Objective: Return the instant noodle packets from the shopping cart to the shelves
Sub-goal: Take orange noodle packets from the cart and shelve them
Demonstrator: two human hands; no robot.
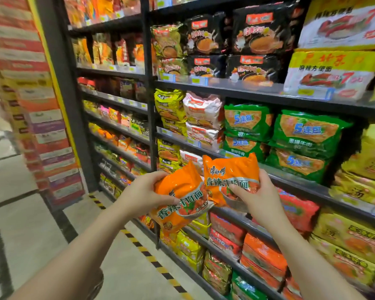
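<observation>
The left hand (143,191) holds one orange noodle packet (182,198), fingers curled round its side. The right hand (258,195) holds a second orange packet (230,176) just beside it. Both packets are up in the air in front of the shelves (290,178), near the green packs (307,135) and above some red packs (299,208).

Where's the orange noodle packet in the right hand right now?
Head view, centre: the right hand holds the orange packet up before the shelves, beside the left hand's packet, just below the green packs.
</observation>
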